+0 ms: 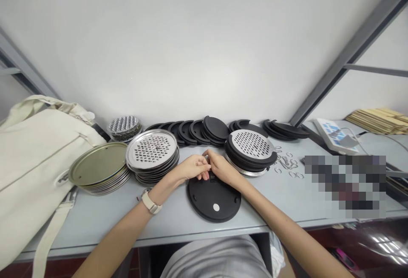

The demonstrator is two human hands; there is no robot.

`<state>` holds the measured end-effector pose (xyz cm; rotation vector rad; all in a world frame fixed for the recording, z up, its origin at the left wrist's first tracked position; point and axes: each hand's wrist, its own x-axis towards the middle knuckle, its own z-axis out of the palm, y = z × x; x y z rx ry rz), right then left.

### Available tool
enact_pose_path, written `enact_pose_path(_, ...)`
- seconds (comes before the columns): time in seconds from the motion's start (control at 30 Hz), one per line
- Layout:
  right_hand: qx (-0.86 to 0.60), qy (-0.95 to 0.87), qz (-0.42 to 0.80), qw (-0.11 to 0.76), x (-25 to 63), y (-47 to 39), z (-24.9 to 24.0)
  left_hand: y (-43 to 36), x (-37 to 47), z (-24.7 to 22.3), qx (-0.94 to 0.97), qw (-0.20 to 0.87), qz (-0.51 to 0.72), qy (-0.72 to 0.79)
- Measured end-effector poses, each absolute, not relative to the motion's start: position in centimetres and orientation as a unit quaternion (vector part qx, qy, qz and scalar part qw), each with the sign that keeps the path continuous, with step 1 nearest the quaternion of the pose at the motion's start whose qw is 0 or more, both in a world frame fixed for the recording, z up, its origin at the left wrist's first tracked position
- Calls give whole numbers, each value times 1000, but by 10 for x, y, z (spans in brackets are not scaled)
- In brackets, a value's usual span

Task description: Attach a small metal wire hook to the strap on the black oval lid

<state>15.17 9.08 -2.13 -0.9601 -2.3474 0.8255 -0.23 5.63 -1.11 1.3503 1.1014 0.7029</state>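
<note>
My left hand (196, 167) and my right hand (217, 165) meet above the far edge of a round black disc (213, 199). The disc lies flat in front of me, with a white oval spot and small dark knobs on its face. The left fingers are pinched together; whatever they hold is too small or hidden to make out. My right fingers curl in against the left ones, and their tips are partly covered. To the left rises a stack of round metal grater plates (152, 148). On the right, a perforated plate (252, 143) sits in a black rim on another stack.
Olive-green round trays (98, 163) are piled beside a cream bag (41, 154). Black discs (216, 128) lean along the wall. Metal rings (291, 163) are scattered at right, near a power strip (336, 135) and tan sheets (379, 120). A smaller grater stack (123, 124) stands behind.
</note>
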Motion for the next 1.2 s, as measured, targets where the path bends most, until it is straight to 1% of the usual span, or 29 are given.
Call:
enact_pose_path(0.6,-362,-858,275,238,153,91,-22,55,-4,-12,586,597,294,463)
enact_pose_path(0.9,-375,-864,254,219,154,90,-22,54,-5,-12,587,598,294,459)
enact_pose_path(1.2,-369,-866,263,210,154,92,-24,56,-6,-14,582,610,288,453)
